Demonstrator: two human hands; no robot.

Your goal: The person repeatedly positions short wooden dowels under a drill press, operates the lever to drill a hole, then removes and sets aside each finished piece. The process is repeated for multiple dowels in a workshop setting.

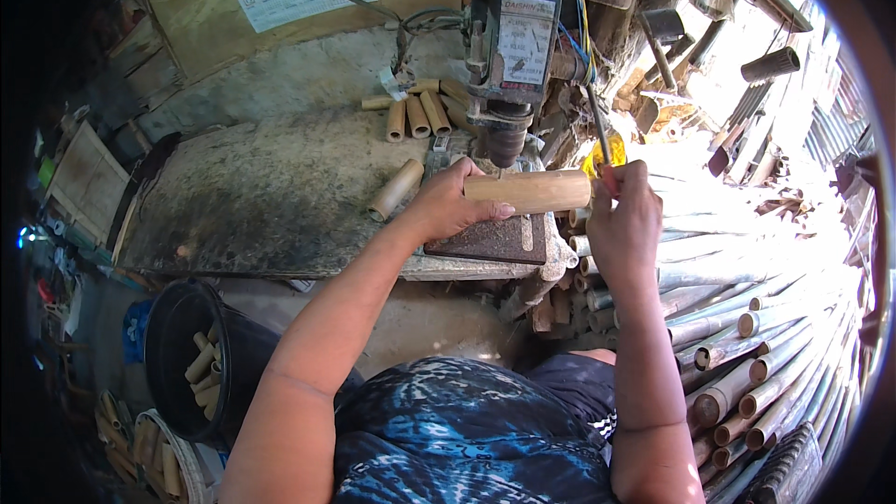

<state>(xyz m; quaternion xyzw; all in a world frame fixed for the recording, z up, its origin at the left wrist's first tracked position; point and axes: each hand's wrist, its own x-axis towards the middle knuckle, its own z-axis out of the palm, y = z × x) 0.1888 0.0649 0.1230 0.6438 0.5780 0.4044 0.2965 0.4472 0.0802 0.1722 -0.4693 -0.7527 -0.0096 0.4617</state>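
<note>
My left hand (446, 204) is closed around one end of a short bamboo tube (541, 191), which lies sideways under the drill press (523, 56). The drill chuck (505, 144) points down over the tube, its thin bit at the tube's upper side; whether it has gone in, I cannot tell. At the tube's right end, my right hand (627, 215) grips the reddish end of the press's metal feed lever (598, 126). Beneath the tube is a dark drill-press table (495, 241) with sawdust on it. Another bamboo piece (396, 189) lies to the left of my left hand.
Several cut tubes (416, 118) are grouped at the back of the worn wooden bench (252, 187). A black bucket (173, 317) with bamboo pieces stands lower left, beside a pale sack (187, 457). Long bamboo poles (747, 392) are stacked on the right. Cables hang by the press.
</note>
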